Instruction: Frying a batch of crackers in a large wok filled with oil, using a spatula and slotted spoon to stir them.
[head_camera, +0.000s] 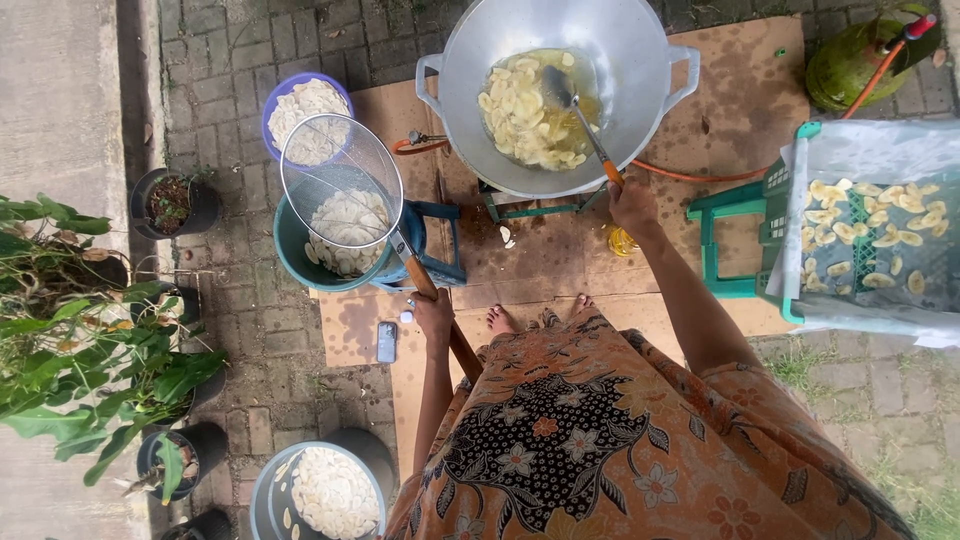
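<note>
I'm standing behind the wok (640, 60), slices (525, 115) sitting in it; bucket (300, 262) sitting to its left under my strainer (340, 180), crate (870, 225) on the right.

Around your cooking spot

You have potted plants (90, 330) at one side, a phone (387, 342) on the cardboard sheet (745, 100), a green gas cylinder (850, 60), and a purple bowl (285, 95) of slices.

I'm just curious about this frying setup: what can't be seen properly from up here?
- Burner: hidden under the wok, head view.
- Green gas cylinder: cut off by the top edge.
- Lower bucket of raw slices: cut by the bottom edge.
- Phone: too small to read.
- Teal bucket: partly behind the mesh skimmer.
</note>
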